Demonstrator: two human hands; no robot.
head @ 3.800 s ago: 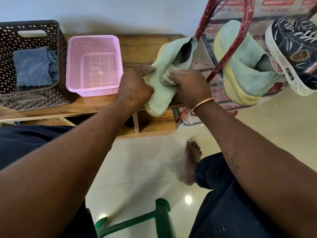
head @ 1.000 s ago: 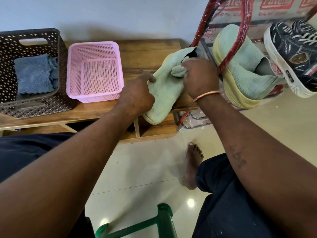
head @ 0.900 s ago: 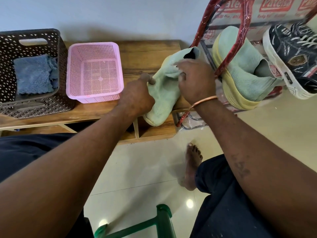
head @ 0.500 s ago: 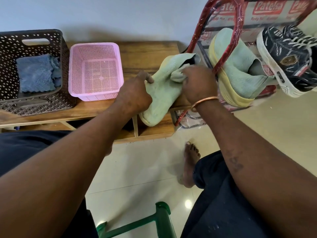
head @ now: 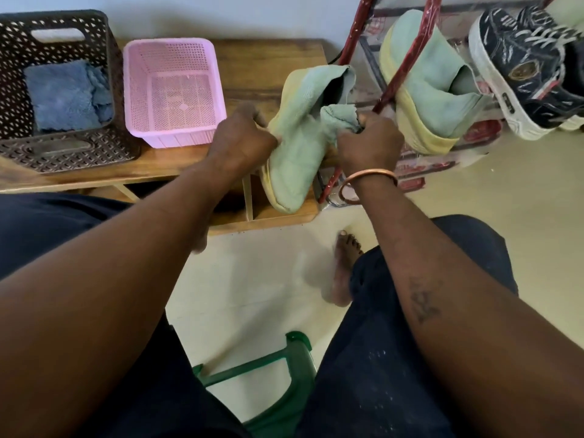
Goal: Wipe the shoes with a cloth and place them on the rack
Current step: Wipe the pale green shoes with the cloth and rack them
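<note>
Presently left hand point(head: 243, 137) grips one green shoe point(head: 294, 156), right hand point(head: 369, 145) one cloth point(head: 336, 116).

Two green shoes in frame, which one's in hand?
The green shoe by the bench, gripped by the left hand, with the right hand holding a cloth at its opening. The other green shoe sits on the red rack, untouched.

No legible text, only blurred red labels point(head: 482, 130) on the rack point(head: 407, 58) wrapping.
</note>
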